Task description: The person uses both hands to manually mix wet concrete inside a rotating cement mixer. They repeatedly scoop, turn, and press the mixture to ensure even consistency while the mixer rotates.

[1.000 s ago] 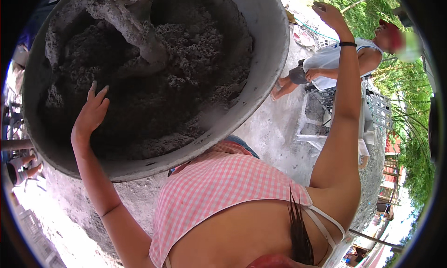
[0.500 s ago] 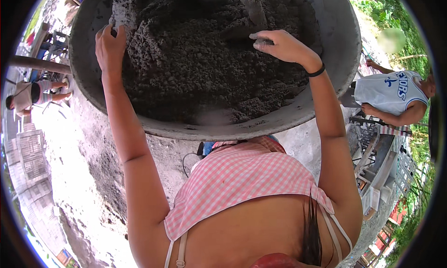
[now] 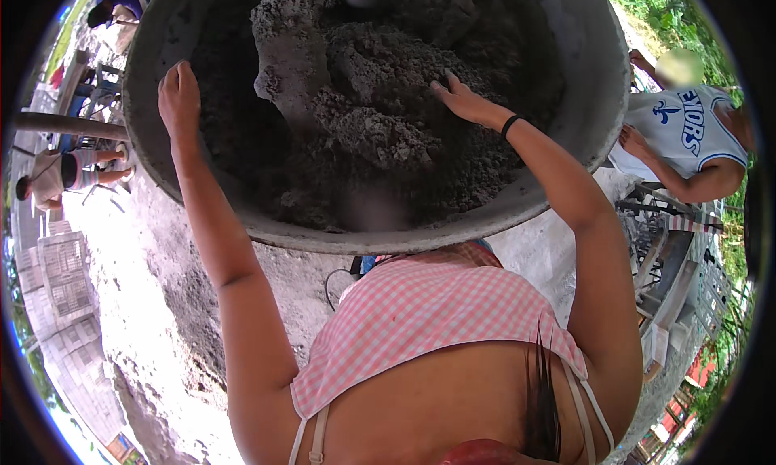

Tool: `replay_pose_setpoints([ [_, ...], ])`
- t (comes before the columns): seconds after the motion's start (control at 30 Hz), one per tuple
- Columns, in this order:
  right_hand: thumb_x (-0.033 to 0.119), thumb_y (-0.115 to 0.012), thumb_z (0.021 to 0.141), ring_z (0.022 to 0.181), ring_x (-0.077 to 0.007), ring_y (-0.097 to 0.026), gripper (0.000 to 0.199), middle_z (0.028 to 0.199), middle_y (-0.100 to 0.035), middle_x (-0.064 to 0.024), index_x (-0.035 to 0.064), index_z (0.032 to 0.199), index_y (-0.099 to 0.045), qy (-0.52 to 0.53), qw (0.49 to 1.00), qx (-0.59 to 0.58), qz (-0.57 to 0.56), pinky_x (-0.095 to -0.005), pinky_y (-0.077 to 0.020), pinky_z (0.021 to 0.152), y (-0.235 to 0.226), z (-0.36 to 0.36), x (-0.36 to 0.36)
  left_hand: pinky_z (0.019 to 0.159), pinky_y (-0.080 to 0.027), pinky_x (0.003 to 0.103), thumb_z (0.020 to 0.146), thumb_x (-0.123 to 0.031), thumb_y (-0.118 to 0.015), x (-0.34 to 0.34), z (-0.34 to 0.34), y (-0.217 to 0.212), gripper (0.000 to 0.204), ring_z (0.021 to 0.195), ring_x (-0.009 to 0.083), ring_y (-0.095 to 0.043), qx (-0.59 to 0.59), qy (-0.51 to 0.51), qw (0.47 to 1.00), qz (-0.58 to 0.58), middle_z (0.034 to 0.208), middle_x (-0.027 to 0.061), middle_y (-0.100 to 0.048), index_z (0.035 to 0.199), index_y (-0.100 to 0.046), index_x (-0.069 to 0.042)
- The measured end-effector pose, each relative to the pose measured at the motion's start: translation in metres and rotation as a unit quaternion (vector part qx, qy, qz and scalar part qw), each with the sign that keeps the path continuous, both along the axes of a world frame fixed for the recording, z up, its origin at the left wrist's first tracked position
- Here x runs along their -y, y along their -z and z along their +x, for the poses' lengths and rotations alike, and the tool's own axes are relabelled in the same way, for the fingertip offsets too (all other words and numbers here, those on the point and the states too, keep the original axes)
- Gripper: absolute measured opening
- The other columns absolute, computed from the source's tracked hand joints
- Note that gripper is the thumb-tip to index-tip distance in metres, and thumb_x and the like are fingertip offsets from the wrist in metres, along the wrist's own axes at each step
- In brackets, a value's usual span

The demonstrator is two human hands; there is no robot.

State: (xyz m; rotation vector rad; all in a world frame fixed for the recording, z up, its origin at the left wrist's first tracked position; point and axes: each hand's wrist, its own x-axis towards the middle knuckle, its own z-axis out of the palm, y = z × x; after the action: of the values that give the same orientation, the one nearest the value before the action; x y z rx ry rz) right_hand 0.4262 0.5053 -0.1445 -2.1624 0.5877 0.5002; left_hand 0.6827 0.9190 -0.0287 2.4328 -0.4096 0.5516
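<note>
Both arms reach forward from the shoulders over a big round grey drum (image 3: 347, 245), which stands right in front of the person's checked pink top (image 3: 436, 299) and holds a crumbly grey mix (image 3: 376, 129). The left arm runs nearly straight up, its hand (image 3: 179, 101) over the drum's left inner wall, fingers bent and bunched close together; whether they pinch anything cannot be told. The right arm bends at the elbow and angles inward, a black band (image 3: 510, 125) at the wrist; its hand (image 3: 471, 105) is loosely spread, fingertips pointing left above the mix, contact unclear. Between the hands rises a thick, caked paddle (image 3: 289, 57), apart from both
</note>
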Motion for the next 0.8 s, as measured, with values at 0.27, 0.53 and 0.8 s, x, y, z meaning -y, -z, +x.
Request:
replay_pose_setpoints([
  [0.27, 0.069, -0.029, 0.092, 0.144, -0.0395, -0.014, 0.086, 0.154, -0.019, -0.0220, 0.0064, 0.150, -0.022, 0.113, 0.993, 0.007, 0.024, -0.0576, -0.0185, 0.113, -0.060, -0.025, 0.069, 0.097, -0.042, 0.039, 0.095, -0.030, -0.043, 0.030, -0.029, 0.000, 0.037, 0.112, 0.0334, -0.056, -0.037, 0.033, 0.999, 0.007, 0.113, 0.0179, -0.063, 0.114, -0.065, -0.006],
  [0.53, 0.069, -0.042, 0.088, 0.135, -0.0390, -0.036, 0.084, 0.146, -0.037, -0.0212, 0.0032, 0.141, -0.041, 0.079, 0.867, 0.490, -0.041, -0.0452, -0.0315, 0.109, -0.118, -0.047, 0.124, 0.100, -0.040, 0.036, 0.097, -0.023, -0.044, 0.168, -0.134, 0.005, 0.034, 0.117, 0.0319, -0.052, -0.012, 0.276, 0.957, -0.086, 0.120, 0.0185, -0.059, 0.119, -0.060, -0.003],
  [0.8, 0.062, -0.061, 0.080, 0.112, -0.0348, -0.059, 0.072, 0.119, -0.063, -0.0189, 0.0068, 0.126, -0.061, 0.153, 0.902, 0.315, -0.253, -0.0475, -0.0460, 0.095, -0.129, -0.072, 0.232, 0.107, -0.018, 0.065, 0.093, -0.053, -0.029, 0.502, -0.215, -0.010, 0.052, 0.136, 0.0426, -0.029, 0.126, 0.361, 0.924, -0.017, 0.147, 0.0136, -0.037, 0.134, -0.053, -0.030],
])
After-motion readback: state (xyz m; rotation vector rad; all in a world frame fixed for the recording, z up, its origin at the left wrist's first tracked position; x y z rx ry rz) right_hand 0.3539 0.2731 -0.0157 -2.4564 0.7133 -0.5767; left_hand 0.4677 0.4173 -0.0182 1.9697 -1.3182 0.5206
